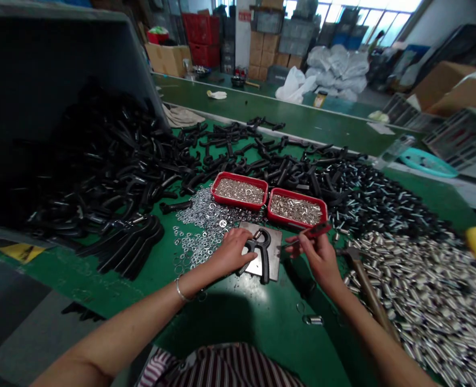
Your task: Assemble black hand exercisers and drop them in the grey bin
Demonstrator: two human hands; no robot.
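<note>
On a square metal plate (276, 252) lies a black clamp (264, 257) with two handles and a small metal spring near its top. My left hand (233, 251) grips the clamp's left side, thumb across its handle. To the right of the plate, my right hand (318, 258) is closed around a red-handled tool (317, 231) whose thin tip points left. Just beyond the plate stand two red trays, one (240, 203) with tiny metal rings and one (296, 221) with small metal pins.
Black handles (129, 161) spill from a large grey bin (147, 70) at left. Washers (200, 242) lie left of the plate. A hammer (367, 285), a heap of springs (423, 301) and dark bolts (375, 193) are at right. A loose spring (312, 320) lies near the front.
</note>
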